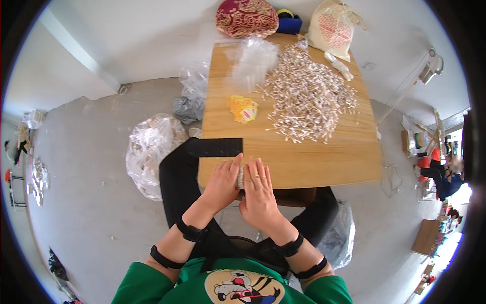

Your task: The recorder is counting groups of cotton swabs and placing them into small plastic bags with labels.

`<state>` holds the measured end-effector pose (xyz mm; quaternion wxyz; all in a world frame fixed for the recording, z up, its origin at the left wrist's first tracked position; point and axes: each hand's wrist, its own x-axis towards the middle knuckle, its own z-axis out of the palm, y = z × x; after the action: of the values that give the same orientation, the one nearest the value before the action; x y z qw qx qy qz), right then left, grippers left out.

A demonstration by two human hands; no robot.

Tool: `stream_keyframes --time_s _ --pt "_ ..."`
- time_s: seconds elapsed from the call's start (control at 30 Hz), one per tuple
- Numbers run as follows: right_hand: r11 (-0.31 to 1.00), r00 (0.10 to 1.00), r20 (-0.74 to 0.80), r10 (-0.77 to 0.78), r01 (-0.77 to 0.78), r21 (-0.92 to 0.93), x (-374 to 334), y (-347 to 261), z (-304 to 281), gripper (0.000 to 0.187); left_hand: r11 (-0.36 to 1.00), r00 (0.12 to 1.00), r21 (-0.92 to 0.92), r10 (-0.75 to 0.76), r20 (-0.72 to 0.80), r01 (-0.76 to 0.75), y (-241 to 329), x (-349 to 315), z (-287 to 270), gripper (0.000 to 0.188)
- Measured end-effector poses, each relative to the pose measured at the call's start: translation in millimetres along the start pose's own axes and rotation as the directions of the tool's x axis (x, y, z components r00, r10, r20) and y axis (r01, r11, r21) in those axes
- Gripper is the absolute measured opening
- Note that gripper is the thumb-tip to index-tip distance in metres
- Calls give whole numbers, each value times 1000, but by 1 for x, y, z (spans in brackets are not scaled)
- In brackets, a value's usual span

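Between my palms, at the near edge of the wooden table (304, 162), a small bundle of cotton swabs (240, 179) stands pressed. My left hand (221, 183) squeezes it from the left with fingers held together. On its other side, my right hand (259, 196) lies against it with fingers stretched forward. Most of the bundle is hidden by the hands. Farther off is a large loose heap of cotton swabs (309, 96). Left of the heap lie several yellow printed cards (243, 108), with a stack of clear plastic bags (253, 61) beyond them.
A black strip (217, 147) lies on the table's left edge. At the back are a red patterned cloth item (246, 17), a blue tape dispenser (289, 23) and a cream cloth bag (334, 28). A filled clear plastic bag (153, 152) sits on the floor at left. Another person (448, 180) sits far right.
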<state>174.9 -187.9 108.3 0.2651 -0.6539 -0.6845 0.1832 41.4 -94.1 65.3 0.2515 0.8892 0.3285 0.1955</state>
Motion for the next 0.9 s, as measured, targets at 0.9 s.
stream_keyframes --time_s 0.9 --pt "969 910 -405 -90 174 174 -43 11 -58 21 657 963 -719 -44 264 227 61 -11 19 63"
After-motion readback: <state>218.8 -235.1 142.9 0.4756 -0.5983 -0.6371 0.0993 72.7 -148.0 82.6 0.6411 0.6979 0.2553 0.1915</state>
